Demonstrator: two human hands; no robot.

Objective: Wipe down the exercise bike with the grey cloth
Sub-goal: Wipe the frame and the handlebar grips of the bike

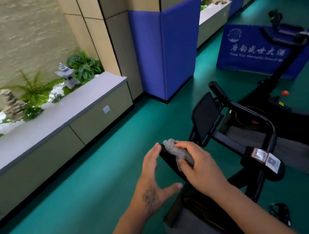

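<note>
A black exercise bike [252, 124] stands at the lower right, with a dark screen [205, 119] mounted on its handlebars. My right hand [196, 165] grips the bunched grey cloth [175, 151] and presses it on the near left handlebar grip [170, 162]. My left hand [152, 172] is just left of that grip with straight, spread fingers, its fingertips at the grip's end and the thumb stretched toward the bar.
A second black bike [287, 46] stands further back in front of a blue banner [246, 47]. A blue padded pillar [162, 47] rises behind. A low grey ledge [53, 121] with plants and a stone lantern runs along the left. The floor is green.
</note>
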